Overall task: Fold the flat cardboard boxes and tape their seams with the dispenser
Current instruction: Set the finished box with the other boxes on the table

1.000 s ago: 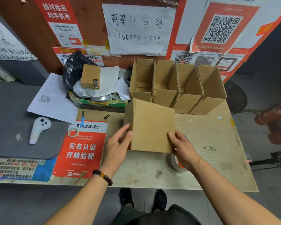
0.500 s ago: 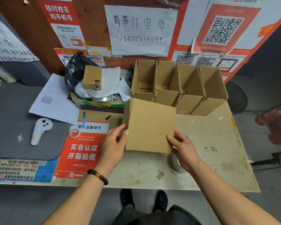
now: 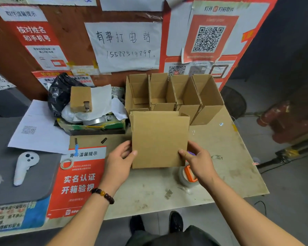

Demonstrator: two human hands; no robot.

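A brown cardboard box (image 3: 159, 139) stands upright on the worn table (image 3: 226, 167), its plain side facing me. My left hand (image 3: 119, 162) grips its lower left edge and my right hand (image 3: 198, 160) grips its lower right edge. Behind it, a row of several folded open-topped boxes (image 3: 172, 96) stands against the wall. The tape dispenser (image 3: 188, 174), orange with a clear tape roll, lies on the table partly under my right wrist.
A cluttered tray with a black bag, papers and a small box (image 3: 80, 98) sits at back left. A white controller (image 3: 24, 167) lies on a grey mat. A small tape ring (image 3: 67, 163) rests on the red poster. The table's front edge is near my feet.
The box has been turned from an angled pose to face me squarely and now stands more upright. Both hands stayed on its lower edges. My view shifted upward.
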